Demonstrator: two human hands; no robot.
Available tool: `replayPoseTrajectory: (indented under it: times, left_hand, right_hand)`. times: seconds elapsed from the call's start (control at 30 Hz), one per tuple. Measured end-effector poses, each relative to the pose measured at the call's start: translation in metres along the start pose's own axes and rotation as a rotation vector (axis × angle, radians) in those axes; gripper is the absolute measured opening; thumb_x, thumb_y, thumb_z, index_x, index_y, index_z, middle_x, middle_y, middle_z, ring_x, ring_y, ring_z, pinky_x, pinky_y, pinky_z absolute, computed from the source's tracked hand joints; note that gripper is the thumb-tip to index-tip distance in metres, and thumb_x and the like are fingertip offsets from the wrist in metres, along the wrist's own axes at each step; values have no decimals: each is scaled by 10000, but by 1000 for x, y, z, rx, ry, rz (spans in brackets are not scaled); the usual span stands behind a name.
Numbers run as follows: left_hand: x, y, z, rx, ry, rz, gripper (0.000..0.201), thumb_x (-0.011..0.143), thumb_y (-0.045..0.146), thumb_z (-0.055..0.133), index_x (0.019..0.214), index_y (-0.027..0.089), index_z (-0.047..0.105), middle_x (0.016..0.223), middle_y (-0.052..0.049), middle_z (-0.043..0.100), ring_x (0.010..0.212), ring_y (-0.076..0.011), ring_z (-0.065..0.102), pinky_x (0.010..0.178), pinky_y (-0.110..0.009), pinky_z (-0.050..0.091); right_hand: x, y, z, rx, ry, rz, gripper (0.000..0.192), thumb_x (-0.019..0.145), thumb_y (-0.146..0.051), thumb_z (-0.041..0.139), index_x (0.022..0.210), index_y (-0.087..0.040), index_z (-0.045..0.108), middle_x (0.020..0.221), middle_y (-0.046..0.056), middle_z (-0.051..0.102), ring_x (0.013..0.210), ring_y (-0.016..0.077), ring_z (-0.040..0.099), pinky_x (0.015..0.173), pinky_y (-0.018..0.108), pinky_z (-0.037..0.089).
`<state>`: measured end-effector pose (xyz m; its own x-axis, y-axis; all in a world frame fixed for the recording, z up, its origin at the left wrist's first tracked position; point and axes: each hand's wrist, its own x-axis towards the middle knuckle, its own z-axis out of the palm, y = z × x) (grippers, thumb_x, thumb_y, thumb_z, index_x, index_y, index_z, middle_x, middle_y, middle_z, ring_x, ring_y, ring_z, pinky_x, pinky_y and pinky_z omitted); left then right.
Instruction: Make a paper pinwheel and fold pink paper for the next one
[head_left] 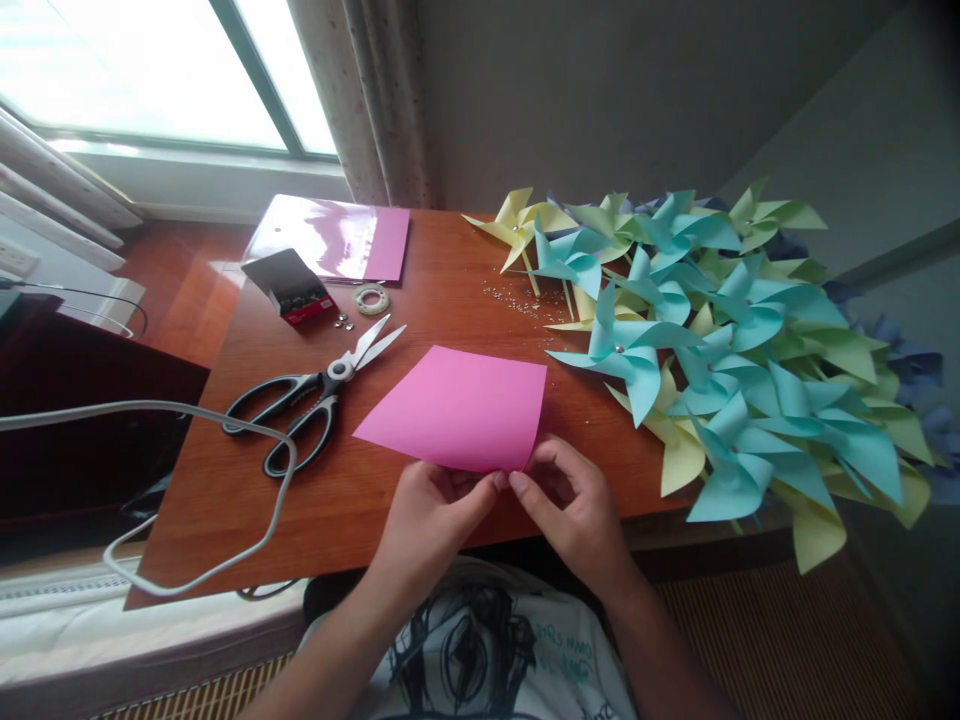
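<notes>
Both hands (510, 500) pinch pink paper (457, 408) edge — fingers closed.

A single head-worn camera looks forward and down, close over the wooden table (465, 290) toward the window (142, 70).

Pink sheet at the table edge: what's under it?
The pink sheet lies on the wooden table, near edge pinched by the left hand and right hand. Only bare wood shows around it; anything beneath is covered.
</notes>
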<state>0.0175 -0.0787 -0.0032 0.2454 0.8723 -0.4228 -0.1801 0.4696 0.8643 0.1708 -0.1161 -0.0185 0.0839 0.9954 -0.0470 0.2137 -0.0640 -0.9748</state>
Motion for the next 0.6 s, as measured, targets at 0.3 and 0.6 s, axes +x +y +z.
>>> replayPoseTrajectory:
  times: [0.3,0.6]
  left_hand:
    - [-5,0,-1,33,-11,10,98,748,192,784,818,135,743,814,-64,797,793,-220,730,751,-268,560]
    - [-15,-9,-6,280,-17,223,141,853,256,701,793,129,710,710,-35,711,652,-146,620,590,-204,488]
  right_hand:
    - [-5,-4,7,81,17,99,93,901,-280,634,841,-211,620,837,29,632,778,192,612,696,296,508]
    - [-7,-8,17,430,12,159,103,893,-305,671,884,-204,653,792,14,659,747,174,631,694,275,544]
